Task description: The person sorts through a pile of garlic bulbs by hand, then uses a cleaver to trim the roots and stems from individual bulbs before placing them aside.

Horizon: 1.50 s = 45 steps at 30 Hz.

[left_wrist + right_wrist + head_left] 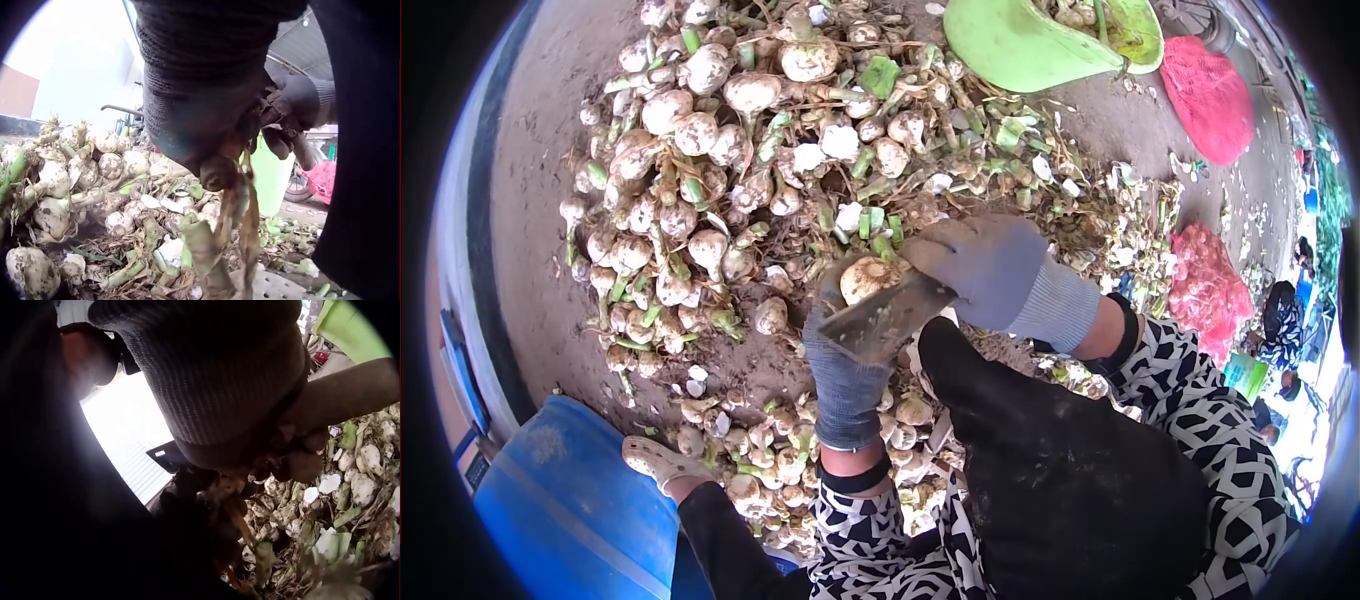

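In the head view the gloved left hand [840,345] holds a garlic bulb [867,279], with its cut side facing up. A broad-bladed knife [885,318] lies across the lower edge of that bulb, gripped by the gloved right hand [990,270]. The left wrist view shows the left hand [203,119] with a stem [209,259] and dry leaves hanging beneath it, and the right hand [300,109] close beside. In the right wrist view the right hand [231,419] has its fingers round a wooden handle [350,394]; the bulb there is too dark to make out.
Garlic bulbs [695,133] with stems pile up beyond the hands; more bulbs [775,455] lie near the feet. A green container [1030,50] stands at the top, pink net bags [1208,100] at the right, a blue container [580,500] lower left. Cut stems and peelings litter the ground.
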### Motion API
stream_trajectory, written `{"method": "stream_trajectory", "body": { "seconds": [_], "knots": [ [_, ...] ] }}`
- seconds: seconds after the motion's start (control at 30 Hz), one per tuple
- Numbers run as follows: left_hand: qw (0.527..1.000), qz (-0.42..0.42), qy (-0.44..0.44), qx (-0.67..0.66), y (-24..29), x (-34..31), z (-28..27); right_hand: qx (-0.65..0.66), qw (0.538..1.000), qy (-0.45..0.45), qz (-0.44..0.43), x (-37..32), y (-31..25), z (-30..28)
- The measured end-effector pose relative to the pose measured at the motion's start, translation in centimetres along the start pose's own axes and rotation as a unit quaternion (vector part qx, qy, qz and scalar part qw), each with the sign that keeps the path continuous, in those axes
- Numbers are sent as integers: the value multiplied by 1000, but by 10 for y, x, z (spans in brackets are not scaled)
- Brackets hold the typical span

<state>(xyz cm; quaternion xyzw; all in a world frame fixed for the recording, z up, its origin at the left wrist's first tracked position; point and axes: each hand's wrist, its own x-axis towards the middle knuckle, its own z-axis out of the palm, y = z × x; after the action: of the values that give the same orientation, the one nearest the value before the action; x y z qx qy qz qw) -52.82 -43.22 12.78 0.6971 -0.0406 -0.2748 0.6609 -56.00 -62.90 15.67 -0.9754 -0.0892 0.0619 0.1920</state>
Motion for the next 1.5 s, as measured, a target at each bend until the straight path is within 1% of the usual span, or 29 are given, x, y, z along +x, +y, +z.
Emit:
{"method": "stream_trajectory", "body": {
  "seconds": [0.07,0.13,0.17,0.2,0.27,0.33,0.37,0.4,0.43,0.47,0.5,0.53,0.57,0.6,0.67,0.7,0.73,0.8,0.83,0.9,0.97,1.07,1.13,1.2,1.33,1.37,1.4,1.43,1.5],
  "knots": [
    [999,-14,7,-37,8,-3,5,11,1000,14,10,0,6,11],
    [982,-113,0,-149,10,-4,8,46,993,-77,77,-1,18,27],
    [981,-70,-74,-165,21,-16,4,58,971,-172,156,8,37,38],
    [995,-21,-48,-87,30,-23,18,62,969,-174,163,0,44,46],
    [966,-56,-95,-234,27,-22,17,336,870,-163,322,-11,60,51],
    [994,77,-74,3,17,-3,13,391,844,-160,329,-25,47,47],
    [956,195,-60,210,13,5,5,513,797,-129,291,-25,39,44],
    [936,183,-42,297,11,4,5,627,731,-99,251,-25,33,43],
    [983,85,-48,157,16,0,7,526,799,-151,248,-21,36,46],
    [998,-15,-55,14,21,-2,10,528,798,-148,250,-17,28,36],
    [998,-17,-55,17,19,-5,10,550,779,-139,266,-15,18,21],
    [997,-25,-41,-67,16,-7,10,572,759,-132,281,-12,10,11],
    [988,-31,-27,-151,11,-9,8,507,816,-120,250,-11,8,11],
    [988,-30,-24,-151,5,-10,5,507,817,-121,248,-9,7,8],
    [990,-4,-12,-139,0,-10,5,417,900,22,123,-8,7,1],
    [986,47,-29,-156,0,-9,7,360,928,51,79,-10,14,13],
    [986,46,-29,-157,4,-10,6,360,928,50,80,-12,27,27],
    [984,101,-101,-105,13,-12,0,167,958,-155,177,-20,53,58],
    [986,65,-102,-117,15,-22,-3,178,952,-106,224,-37,66,80],
    [992,51,-114,37,9,-37,-28,195,945,-66,252,-44,84,92],
    [958,15,-153,242,-5,-51,-62,285,864,-123,395,-45,76,81],
    [916,-47,-29,397,-10,-49,-70,324,853,-118,392,-31,62,80],
    [931,16,68,359,-13,-16,-53,338,852,-125,380,-21,50,73],
    [901,10,98,422,-25,23,-37,377,855,-73,350,-12,44,81],
    [811,-212,169,518,-75,90,0,298,889,-54,345,3,39,63],
    [818,-179,190,513,-84,93,17,369,876,17,310,-1,43,65],
    [823,-148,208,508,-104,95,38,438,832,38,337,1,46,62],
    [829,-140,130,525,-96,93,60,501,782,58,365,3,50,56],
    [854,-70,-16,515,-92,78,90,519,781,67,341,2,73,43]
  ]
}}
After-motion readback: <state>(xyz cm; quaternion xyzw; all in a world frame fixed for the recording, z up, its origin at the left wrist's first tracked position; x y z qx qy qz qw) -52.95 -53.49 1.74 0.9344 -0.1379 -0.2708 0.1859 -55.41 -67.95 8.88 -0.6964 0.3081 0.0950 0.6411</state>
